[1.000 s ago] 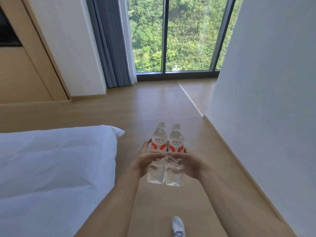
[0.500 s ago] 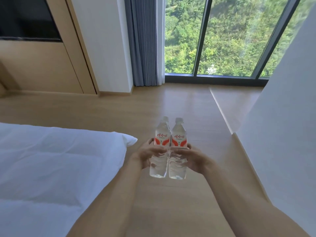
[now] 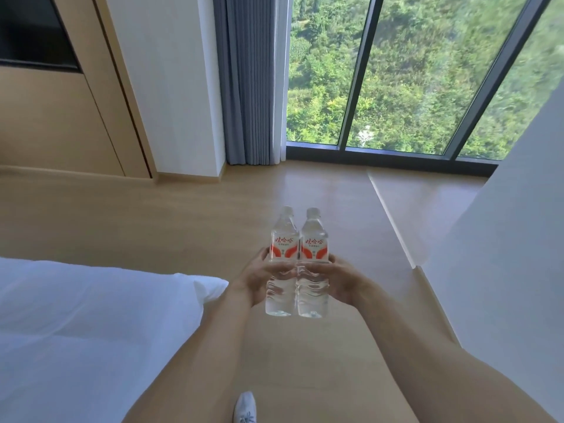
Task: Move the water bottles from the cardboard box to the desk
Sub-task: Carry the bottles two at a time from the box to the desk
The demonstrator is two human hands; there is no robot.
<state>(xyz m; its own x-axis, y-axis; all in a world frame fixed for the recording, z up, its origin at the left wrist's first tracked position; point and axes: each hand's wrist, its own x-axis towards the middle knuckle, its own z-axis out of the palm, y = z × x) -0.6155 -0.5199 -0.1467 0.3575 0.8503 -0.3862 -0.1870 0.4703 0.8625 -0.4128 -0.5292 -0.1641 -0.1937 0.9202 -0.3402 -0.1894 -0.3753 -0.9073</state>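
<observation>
Two clear water bottles with red-and-white labels and white caps stand upright side by side in front of me, pressed together above the floor. My left hand (image 3: 254, 277) grips the left bottle (image 3: 283, 248) around its middle. My right hand (image 3: 335, 277) grips the right bottle (image 3: 314, 248) the same way. Neither the cardboard box nor the desk is in view.
A bed with white bedding (image 3: 91, 331) fills the lower left. A white wall (image 3: 503, 239) runs along the right. Ahead lie wooden floor (image 3: 213, 224), a grey curtain (image 3: 253, 80), a large window (image 3: 412, 71) and wooden panelling (image 3: 61, 111) at left. My white shoe (image 3: 244, 407) shows below.
The view has swung left and moved forward along the bed; the window and the wooden panelling are nearer. Both hands still hold the two bottles together in the same way.
</observation>
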